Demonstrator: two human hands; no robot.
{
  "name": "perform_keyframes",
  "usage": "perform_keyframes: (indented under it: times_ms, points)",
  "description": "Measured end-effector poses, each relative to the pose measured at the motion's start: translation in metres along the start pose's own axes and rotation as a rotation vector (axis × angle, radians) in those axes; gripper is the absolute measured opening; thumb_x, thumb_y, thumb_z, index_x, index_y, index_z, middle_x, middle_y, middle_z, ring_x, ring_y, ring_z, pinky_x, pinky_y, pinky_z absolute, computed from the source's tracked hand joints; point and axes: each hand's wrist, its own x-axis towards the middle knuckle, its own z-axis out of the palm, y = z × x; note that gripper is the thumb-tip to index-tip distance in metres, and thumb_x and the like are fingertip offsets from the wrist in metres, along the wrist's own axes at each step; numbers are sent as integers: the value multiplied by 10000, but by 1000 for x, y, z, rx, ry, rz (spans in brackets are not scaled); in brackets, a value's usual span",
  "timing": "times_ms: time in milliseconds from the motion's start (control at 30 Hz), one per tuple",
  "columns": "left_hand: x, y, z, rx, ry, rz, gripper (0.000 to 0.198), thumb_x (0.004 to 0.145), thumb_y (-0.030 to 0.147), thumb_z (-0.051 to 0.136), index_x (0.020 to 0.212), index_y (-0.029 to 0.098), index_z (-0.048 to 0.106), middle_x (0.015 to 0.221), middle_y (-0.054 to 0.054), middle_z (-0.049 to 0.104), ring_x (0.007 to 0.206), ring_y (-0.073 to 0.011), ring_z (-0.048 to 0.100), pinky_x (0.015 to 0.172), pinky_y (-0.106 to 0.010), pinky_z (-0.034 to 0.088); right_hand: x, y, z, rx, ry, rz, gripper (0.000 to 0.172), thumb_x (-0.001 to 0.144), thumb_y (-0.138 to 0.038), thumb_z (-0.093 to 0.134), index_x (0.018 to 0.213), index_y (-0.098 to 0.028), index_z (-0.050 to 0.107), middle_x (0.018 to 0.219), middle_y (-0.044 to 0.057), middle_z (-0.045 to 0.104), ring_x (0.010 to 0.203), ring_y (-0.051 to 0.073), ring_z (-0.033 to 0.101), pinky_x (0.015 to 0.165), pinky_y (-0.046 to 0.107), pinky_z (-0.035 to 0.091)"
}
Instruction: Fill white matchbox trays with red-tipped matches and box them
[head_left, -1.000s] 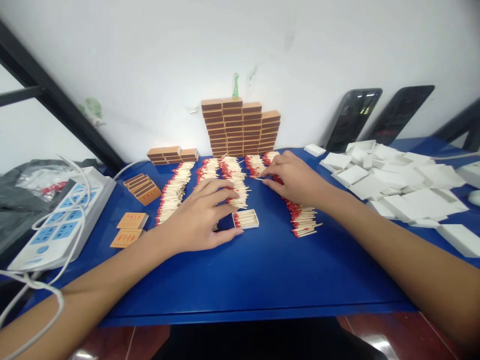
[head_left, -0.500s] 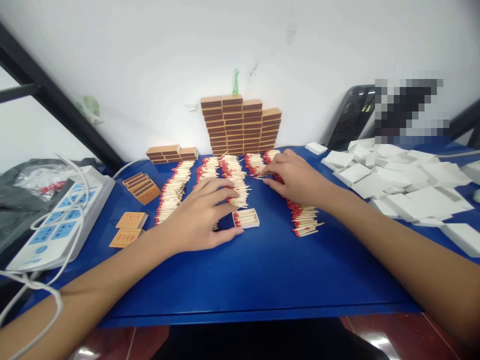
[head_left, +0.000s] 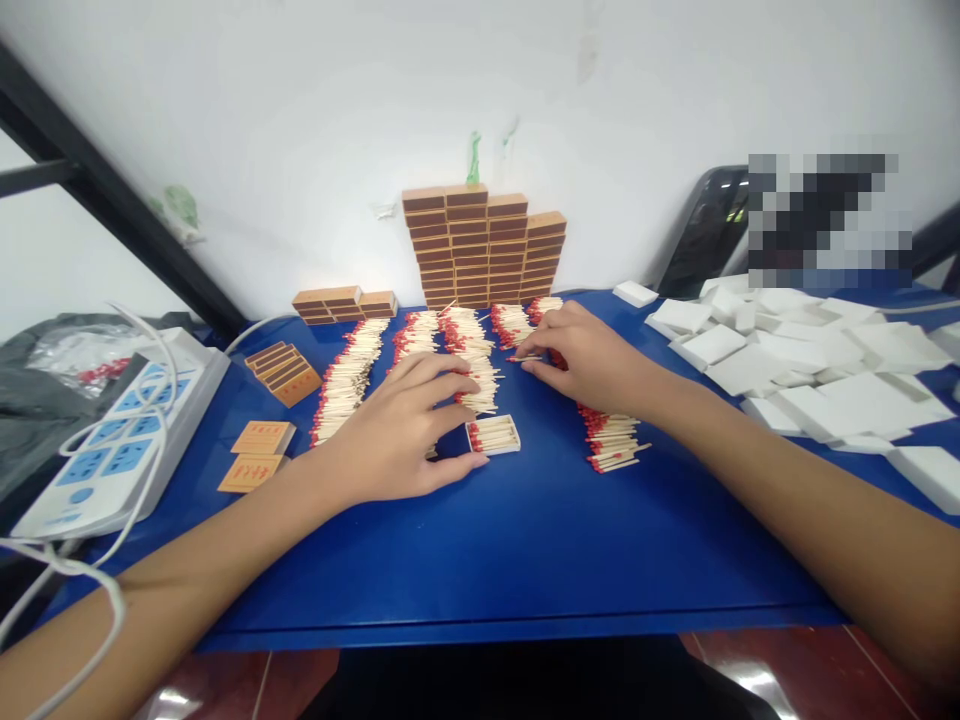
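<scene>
A small white matchbox tray holds several red-headed matches on the blue table. My left hand rests palm down just left of it, fingers spread. Its thumb tip lies by the tray's near left corner; whether it touches the tray I cannot tell. My right hand pinches at a match lying level above the table, red head to the left. Under and beside this hand runs a row of matches, partly hidden by it. Further rows of matches lie behind and beside my left hand.
Brown-sided matchboxes stand stacked against the wall, with a lower stack to their left. Orange matchbox sleeves lie at the left near a white power strip. White trays are heaped on the right by a phone.
My right hand has drawn slightly left and down, with the match now showing clear of the pile at its fingertips. My left hand has stayed in place beside the tray.
</scene>
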Motion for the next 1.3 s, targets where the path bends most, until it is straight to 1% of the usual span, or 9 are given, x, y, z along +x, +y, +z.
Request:
perform_keyframes:
  times_ms: [167,267,367,533,633,733,933,1133,1300]
  points:
    - [-1,0,0,-14,-2,-7,245,928,403,737,1036,184,752,1232,-118,721,1318,-329,580,1140,-521,474,0,1,-1,-26,15,30,178,991,-307,602,1045,-215,746,925,102,647,991,302,539,860,422,397]
    - [0,1,0,-15,-15,-15,254,928,407,737,1043,180,752,1236,-121,719,1328,-332,570,1146,-524,465,-1,1,0,-67,20,77,146,983,-304,626,973,-211,738,947,111,643,1019,320,520,841,424,386]
    - [1,2,-1,-10,-16,-23,278,924,430,736,1048,181,750,1237,-123,718,1321,-333,573,1135,-523,467,-1,-1,0,-93,-11,97,154,986,-301,633,911,-208,729,967,115,637,1038,327,511,823,419,382]
    - [2,3,-2,-6,-12,-23,283,921,437,738,1029,176,755,1231,-123,721,1316,-334,574,1127,-519,469,0,-7,-1,-135,-62,80,158,997,-255,601,909,-194,717,1008,131,642,1044,331,510,812,427,377]
    - [1,2,-2,-6,-15,-21,263,923,424,738,1002,173,758,1230,-119,723,1318,-331,573,1128,-512,470,-2,-12,-6,-119,-21,49,165,1001,-267,590,907,-195,705,1018,135,636,1043,330,506,818,433,386]
    - [1,2,-1,1,-11,-17,243,921,415,740,995,184,759,1230,-114,725,1316,-331,578,1121,-512,474,-7,-22,-16,-41,5,-30,173,1015,-290,568,922,-203,684,1019,131,635,1045,321,511,848,438,412]
    - [1,-1,1,7,17,-40,268,918,440,744,974,178,763,1196,-118,735,1291,-334,597,1096,-518,479,-17,-53,-31,77,-45,-179,182,1026,-294,570,910,-205,680,985,119,635,990,299,535,879,444,453]
    - [0,-3,2,8,13,-50,261,903,441,765,978,191,761,1212,-112,733,1297,-341,590,1103,-528,477,-22,-73,-24,39,-99,-241,161,1004,-165,562,932,-172,707,978,125,642,976,291,553,884,432,458]
    - [-2,-4,4,4,19,-38,271,908,432,761,1015,183,758,1210,-115,729,1298,-330,591,1106,-514,487,-21,-75,-19,94,-116,-246,138,1017,-187,575,985,-165,707,1021,125,646,1001,284,561,914,430,462]
